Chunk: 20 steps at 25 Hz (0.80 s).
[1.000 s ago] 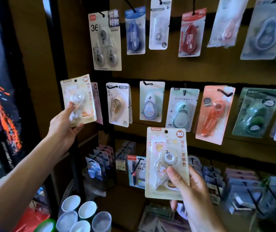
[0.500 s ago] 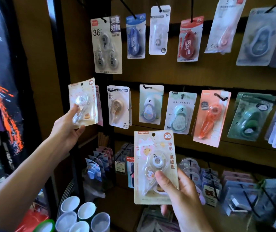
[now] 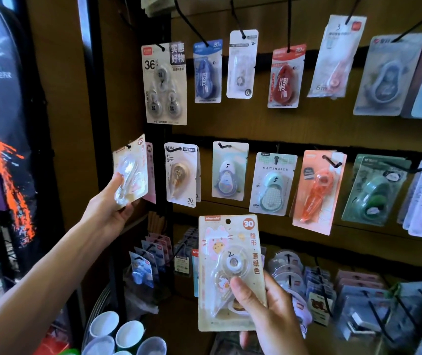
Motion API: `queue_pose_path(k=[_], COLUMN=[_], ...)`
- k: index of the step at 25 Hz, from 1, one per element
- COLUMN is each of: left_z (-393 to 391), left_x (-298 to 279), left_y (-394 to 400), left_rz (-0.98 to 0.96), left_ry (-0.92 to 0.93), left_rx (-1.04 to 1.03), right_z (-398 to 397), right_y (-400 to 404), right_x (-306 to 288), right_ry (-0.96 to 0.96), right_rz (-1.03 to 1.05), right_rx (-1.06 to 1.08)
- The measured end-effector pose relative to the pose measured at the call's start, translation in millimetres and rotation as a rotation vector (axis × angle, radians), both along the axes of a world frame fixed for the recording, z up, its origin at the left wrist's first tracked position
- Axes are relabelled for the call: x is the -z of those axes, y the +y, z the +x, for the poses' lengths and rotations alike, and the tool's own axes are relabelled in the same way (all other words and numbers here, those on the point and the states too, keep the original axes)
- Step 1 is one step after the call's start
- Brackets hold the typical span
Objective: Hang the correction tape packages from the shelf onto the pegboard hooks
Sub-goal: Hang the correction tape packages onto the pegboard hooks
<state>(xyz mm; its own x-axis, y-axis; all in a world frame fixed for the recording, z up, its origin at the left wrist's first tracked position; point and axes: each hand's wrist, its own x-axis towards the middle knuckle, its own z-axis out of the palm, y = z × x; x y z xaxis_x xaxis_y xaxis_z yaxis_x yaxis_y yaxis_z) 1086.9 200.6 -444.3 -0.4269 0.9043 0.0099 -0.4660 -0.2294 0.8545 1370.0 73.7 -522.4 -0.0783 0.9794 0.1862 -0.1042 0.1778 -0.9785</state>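
Cream card blister pack of clear correction tape (image 3: pixel 131 172) in the left hand (image 3: pixel 111 203), gripped at its lower edge; since a second ago it has swung edge-on and its hole now meets the black peg hook (image 3: pixel 128 146) just above the hand, beside a matching pack; hanging looks nearly done. Right hand (image 3: pixel 263 307) grips a second cream "30" pack (image 3: pixel 230 272), held low, apparently next.

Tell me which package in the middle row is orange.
The orange package, fifth from the left in the middle row, holds a long orange dispenser and hangs tilted. Its neighbours hold pale mint and green dispensers.
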Motion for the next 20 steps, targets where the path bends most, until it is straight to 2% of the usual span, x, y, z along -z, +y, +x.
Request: queue_pose_path(k=[7,11,13,16,18,20], left_z=[-2.3,-6.7,-3.8,15.9,38.0,59.2], left_x=[-11.8,9.5,23.6,35.6,37.9,35.2], left_y=[23.9,41.0,34.2,0.2,-30.5,-57.3], left_rz=[-0.142,-0.218,-0.226,-0.099,0.06,0.194], left_ry=[0.119,0.117,0.173,0.405,0.551,0.684], left_rx=[-0.104,-0.196,-0.246,-0.249,-0.114,0.124], right_z=[4.8,5.5,5.0,-5.0,-21.9,-44.1], right_y=[0.9,3.2,7.2,14.9,22.8,31.2], right_x=[-2.3,-0.8,3.5,11.8,14.8,12.9], right_ry=[-0.027,-0.043,-0.05,-0.11,-0.22,-0.345], right_rz=[0.011,0.029,0.015,0.055,0.157,0.287], right_rx=[-0.002,-0.04,-0.064,-0.029,0.044,0.101])
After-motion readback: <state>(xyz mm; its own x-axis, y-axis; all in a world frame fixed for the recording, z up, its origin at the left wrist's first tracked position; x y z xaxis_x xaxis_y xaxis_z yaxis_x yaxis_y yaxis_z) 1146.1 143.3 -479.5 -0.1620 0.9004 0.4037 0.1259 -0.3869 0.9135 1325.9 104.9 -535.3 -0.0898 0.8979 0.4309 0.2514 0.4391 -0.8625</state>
